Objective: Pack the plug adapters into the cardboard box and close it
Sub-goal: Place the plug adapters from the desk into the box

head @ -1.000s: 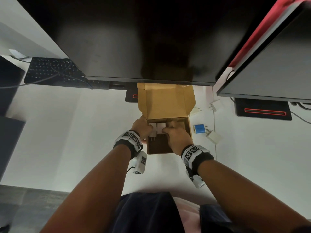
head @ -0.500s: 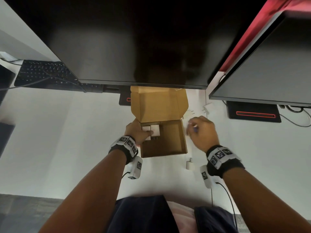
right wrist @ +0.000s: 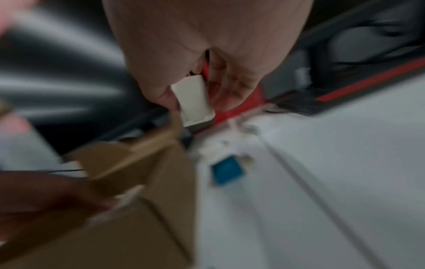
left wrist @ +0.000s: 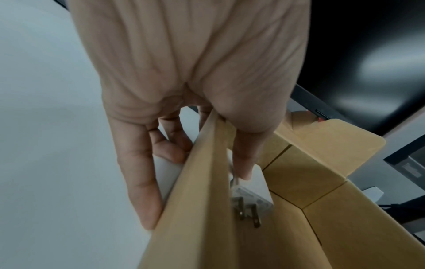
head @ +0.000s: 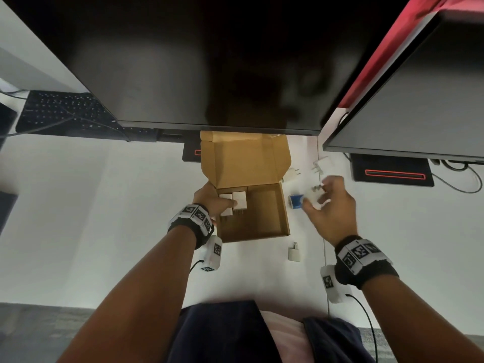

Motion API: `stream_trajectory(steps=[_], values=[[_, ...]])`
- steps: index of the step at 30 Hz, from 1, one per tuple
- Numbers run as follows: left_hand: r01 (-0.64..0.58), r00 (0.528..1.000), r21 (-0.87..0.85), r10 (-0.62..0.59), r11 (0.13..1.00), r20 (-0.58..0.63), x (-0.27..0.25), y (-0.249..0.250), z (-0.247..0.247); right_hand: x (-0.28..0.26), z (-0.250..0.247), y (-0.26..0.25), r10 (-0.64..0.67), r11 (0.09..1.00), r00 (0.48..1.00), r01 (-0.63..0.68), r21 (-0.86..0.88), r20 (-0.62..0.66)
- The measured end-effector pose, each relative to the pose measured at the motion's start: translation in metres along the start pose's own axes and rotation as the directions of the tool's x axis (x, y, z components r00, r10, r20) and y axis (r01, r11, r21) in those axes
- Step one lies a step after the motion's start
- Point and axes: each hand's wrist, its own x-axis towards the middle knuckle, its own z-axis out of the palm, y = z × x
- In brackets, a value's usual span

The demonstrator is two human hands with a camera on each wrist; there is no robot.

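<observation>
Nearest the person, a small white plug adapter (head: 294, 253) lies loose on the white desk (head: 104, 218) just off the near right corner of the open brown cardboard box (head: 264, 218). The left hand (head: 213, 203) straddles the box's left wall: its fingers (left wrist: 142, 182) lie straight along the outside, while the thumb (left wrist: 243, 160) reaches inside and presses on a white adapter with two metal prongs (left wrist: 250, 196). That adapter is one of a white pair standing in the far left corner of the box (head: 233, 203). To the right, lifted off the desk, the right hand (head: 330, 213) pinches a white block adapter (right wrist: 194, 102) between thumb and fingers; motion blur hides the exact finger placement. A blue adapter (head: 296, 201) sits on the desk between this hand and the box's right wall, with two more white adapters (head: 320, 165) farther back, near the raised lid flap (head: 243, 161). Behind everything hang dark monitors (head: 209, 61). The step in hand appears to be bringing the held adapter into the box. To do it well, set it tight beside the standing pair, prongs facing the same way. The thumb should go on bracing the pair so it does not topple. The box floor to the right should be left open for the four adapters lying outside.
</observation>
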Motion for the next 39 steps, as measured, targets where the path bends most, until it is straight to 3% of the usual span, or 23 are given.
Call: stream_trajectory(steps=[2,5,9,13,17,22,39], values=[[0.008,1.0,0.021,-0.009,1.0,0.008,0.001,0.002,-0.001,0.001,0.015,-0.03,-0.102,0.994,0.988,0.099,0.037,0.114],[0.019,1.0,0.009,-0.019,1.0,0.017,0.003,0.001,-0.001,-0.003,0.049,-0.056,-0.197,0.958,0.937,0.246,-0.146,0.287],[0.024,0.999,0.006,-0.024,1.0,0.022,0.001,0.001,-0.002,-0.008,0.088,-0.055,-0.14,0.878,0.895,0.31,-0.364,0.425],[0.032,0.998,0.013,-0.033,0.999,0.048,0.003,0.001,-0.003,-0.007,0.104,-0.046,-0.076,0.83,0.896,0.301,-0.47,0.438],[0.042,0.996,0.027,-0.044,0.999,0.077,0.005,0.003,-0.004,-0.002,0.106,-0.045,-0.032,0.865,0.877,0.264,-0.426,0.479],[0.035,0.996,0.048,-0.038,0.998,0.077,0.005,0.003,-0.005,-0.002,0.102,-0.042,-0.077,0.84,0.84,0.345,-0.418,0.537],[0.001,1.0,0.027,-0.002,1.0,0.009,0.004,0.006,0.001,-0.009,0.102,-0.04,-0.101,0.786,0.796,0.432,-0.443,0.596]])
